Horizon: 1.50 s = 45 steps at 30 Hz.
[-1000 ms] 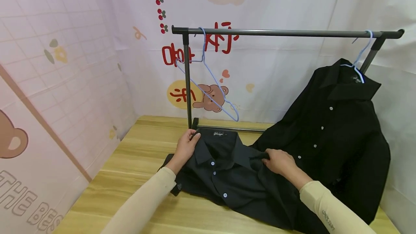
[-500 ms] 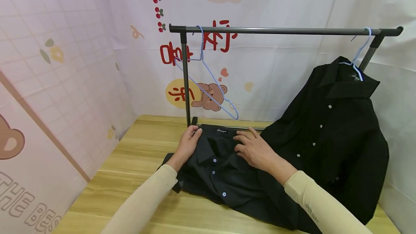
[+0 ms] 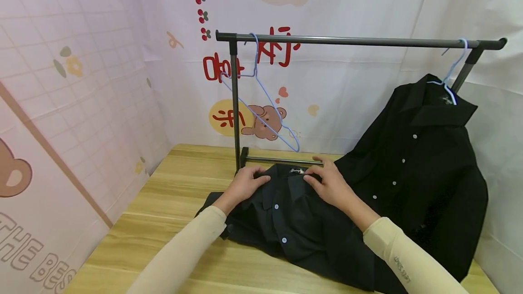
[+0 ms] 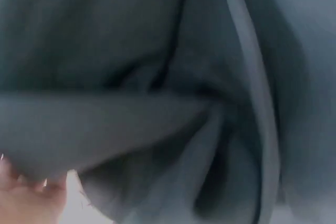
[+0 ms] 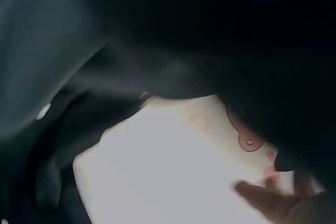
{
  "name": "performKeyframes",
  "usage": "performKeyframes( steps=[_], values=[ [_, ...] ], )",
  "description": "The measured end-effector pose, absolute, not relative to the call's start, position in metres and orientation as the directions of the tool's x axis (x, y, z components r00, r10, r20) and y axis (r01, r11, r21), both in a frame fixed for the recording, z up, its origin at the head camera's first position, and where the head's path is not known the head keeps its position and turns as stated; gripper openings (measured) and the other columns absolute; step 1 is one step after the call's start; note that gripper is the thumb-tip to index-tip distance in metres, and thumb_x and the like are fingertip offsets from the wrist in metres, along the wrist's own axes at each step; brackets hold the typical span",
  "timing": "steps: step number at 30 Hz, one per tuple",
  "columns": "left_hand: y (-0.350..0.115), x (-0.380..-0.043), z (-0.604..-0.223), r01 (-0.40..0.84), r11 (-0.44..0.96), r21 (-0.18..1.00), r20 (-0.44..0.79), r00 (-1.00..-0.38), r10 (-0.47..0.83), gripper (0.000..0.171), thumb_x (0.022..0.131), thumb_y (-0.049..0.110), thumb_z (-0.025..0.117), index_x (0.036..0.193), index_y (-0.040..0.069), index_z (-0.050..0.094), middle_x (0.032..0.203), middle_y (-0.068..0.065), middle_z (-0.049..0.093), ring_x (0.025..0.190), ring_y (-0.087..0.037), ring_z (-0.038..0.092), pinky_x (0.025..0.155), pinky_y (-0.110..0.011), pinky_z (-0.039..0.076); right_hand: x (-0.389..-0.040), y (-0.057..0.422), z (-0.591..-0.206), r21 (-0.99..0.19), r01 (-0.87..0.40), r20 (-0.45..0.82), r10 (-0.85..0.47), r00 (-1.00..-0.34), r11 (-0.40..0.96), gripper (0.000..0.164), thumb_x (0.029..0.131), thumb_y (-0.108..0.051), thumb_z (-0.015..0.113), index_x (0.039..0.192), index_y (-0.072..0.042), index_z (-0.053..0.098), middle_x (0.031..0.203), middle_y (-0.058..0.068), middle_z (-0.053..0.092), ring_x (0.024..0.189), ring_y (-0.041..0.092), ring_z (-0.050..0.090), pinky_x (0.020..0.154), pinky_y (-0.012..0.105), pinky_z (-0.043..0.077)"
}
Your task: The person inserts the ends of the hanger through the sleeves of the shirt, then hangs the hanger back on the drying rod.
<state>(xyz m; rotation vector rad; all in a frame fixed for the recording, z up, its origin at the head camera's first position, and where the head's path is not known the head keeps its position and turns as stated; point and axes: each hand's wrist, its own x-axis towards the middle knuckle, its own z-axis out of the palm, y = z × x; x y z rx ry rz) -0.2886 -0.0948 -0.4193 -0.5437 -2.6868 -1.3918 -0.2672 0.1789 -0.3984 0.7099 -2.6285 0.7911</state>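
Note:
A black button-up shirt (image 3: 302,221) with pale buttons lies partly raised on the table, its collar up and a small white label at the neck. My left hand (image 3: 244,184) grips it beside the collar, thumb on the near side. In the left wrist view, fingertips of the left hand (image 4: 31,198) show at the lower edge of the dark cloth (image 4: 157,124). My right hand (image 3: 332,185) pinches the neck edge near the label with thumb and fingers. The right wrist view shows part of the right hand (image 5: 278,200) below dark cloth (image 5: 173,72).
A blue wire hanger (image 3: 269,102) hangs bare at the left of the rack's rail (image 3: 359,41). A second black shirt (image 3: 425,167) hangs on another blue hanger (image 3: 452,69) at the right. The wooden table (image 3: 171,194) extends left. A printed cloth backdrop (image 3: 347,90) stands behind.
My right hand has let go of the shirt's right shoulder, moved left and up, and taken the neck edge. My left hand has shifted slightly right, and the collar has folded narrower and turned right.

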Motion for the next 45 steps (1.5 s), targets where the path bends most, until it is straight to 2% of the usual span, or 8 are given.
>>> performKeyframes(
  steps=[4, 8, 16, 22, 25, 31, 40, 45],
  values=[
    [-0.080, -0.284, -0.421, 0.360, 0.410, 0.838, 0.342, -0.932, 0.119, 0.012, 0.100, 0.022, 0.062, 0.096, 0.011, 0.060, 0.094, -0.002, 0.063, 0.082, -0.019, 0.053, 0.074, -0.035, 0.042, -0.263, 0.176, -0.388, -0.736, -0.182, 0.176, -0.076, -0.982, 0.652, 0.022, 0.103, -0.023, 0.056, 0.109, -0.004, 0.066, 0.119, 0.020, 0.055, 0.106, 0.036, 0.051, 0.083, 0.049, 0.043],
    [-0.063, -0.277, -0.423, 0.397, 0.325, 0.858, 0.401, -0.914, 0.056, 0.015, 0.101, 0.024, 0.062, 0.098, 0.010, 0.058, 0.091, -0.002, 0.059, 0.081, -0.018, 0.053, 0.073, -0.033, 0.043, -0.260, 0.171, -0.383, -0.835, 0.032, 0.020, 0.089, -0.996, 0.549, 0.028, 0.106, -0.024, 0.050, 0.118, 0.000, 0.058, 0.111, 0.018, 0.054, 0.095, 0.033, 0.049, 0.078, 0.044, 0.039],
    [-0.081, -0.285, -0.422, 0.333, 0.330, 0.883, 0.222, -0.917, 0.331, 0.031, 0.106, 0.026, 0.044, 0.111, 0.013, 0.072, 0.113, -0.001, 0.067, 0.107, -0.020, 0.059, 0.096, -0.042, 0.044, -0.264, 0.196, -0.392, -0.672, -0.345, 0.281, -0.205, -0.938, 0.655, 0.013, 0.095, -0.006, 0.067, 0.105, -0.006, 0.060, 0.113, 0.014, 0.054, 0.094, 0.029, 0.049, 0.079, 0.043, 0.041],
    [-0.122, -0.304, -0.439, 0.191, 0.473, 0.860, -0.001, -0.926, 0.377, 0.038, 0.102, 0.010, 0.037, 0.124, 0.013, 0.068, 0.128, -0.006, 0.061, 0.121, -0.027, 0.053, 0.102, -0.047, 0.039, -0.265, 0.219, -0.399, -0.800, -0.335, 0.172, -0.345, -0.923, 0.498, 0.063, 0.093, -0.006, 0.069, 0.149, -0.007, 0.039, 0.141, 0.018, 0.045, 0.128, 0.035, 0.044, 0.096, 0.052, 0.045],
    [-0.138, -0.307, -0.451, 0.190, 0.575, 0.796, -0.090, -0.902, 0.422, 0.034, 0.101, 0.012, 0.044, 0.127, 0.014, 0.067, 0.132, -0.006, 0.060, 0.128, -0.028, 0.050, 0.105, -0.047, 0.038, -0.263, 0.223, -0.404, -0.845, -0.259, 0.065, -0.391, -0.918, 0.468, 0.068, 0.092, -0.013, 0.072, 0.151, -0.006, 0.039, 0.142, 0.018, 0.049, 0.128, 0.035, 0.048, 0.097, 0.049, 0.047],
    [-0.156, -0.304, -0.458, 0.373, 0.606, 0.703, 0.048, -0.875, 0.482, 0.015, 0.099, 0.018, 0.062, 0.104, 0.013, 0.075, 0.105, 0.000, 0.068, 0.102, -0.022, 0.062, 0.091, -0.042, 0.049, -0.262, 0.229, -0.416, -0.738, -0.287, -0.081, -0.503, -0.861, 0.611, 0.018, 0.090, -0.013, 0.074, 0.105, -0.006, 0.068, 0.089, 0.002, 0.068, 0.078, 0.019, 0.063, 0.071, 0.030, 0.051],
    [-0.148, -0.285, -0.419, 0.166, 0.141, 0.976, 0.100, -0.918, 0.383, 0.024, 0.107, 0.019, 0.046, 0.103, -0.002, 0.058, 0.093, -0.008, 0.057, 0.085, -0.023, 0.054, 0.079, -0.035, 0.043, -0.277, 0.232, -0.408, -0.535, -0.323, -0.063, -0.418, -0.906, 0.781, 0.010, 0.091, -0.009, 0.071, 0.099, -0.008, 0.065, 0.088, 0.001, 0.063, 0.077, 0.018, 0.058, 0.072, 0.039, 0.047],
    [-0.142, -0.283, -0.424, 0.266, 0.467, 0.844, 0.178, -0.958, 0.225, 0.014, 0.102, 0.018, 0.059, 0.103, 0.006, 0.065, 0.092, -0.002, 0.063, 0.082, -0.016, 0.057, 0.078, -0.035, 0.047, -0.288, 0.230, -0.417, -0.381, -0.238, -0.052, -0.278, -0.959, 0.893, 0.020, 0.088, -0.012, 0.075, 0.102, -0.004, 0.064, 0.090, 0.006, 0.063, 0.079, 0.023, 0.059, 0.071, 0.042, 0.048]
  ],
)
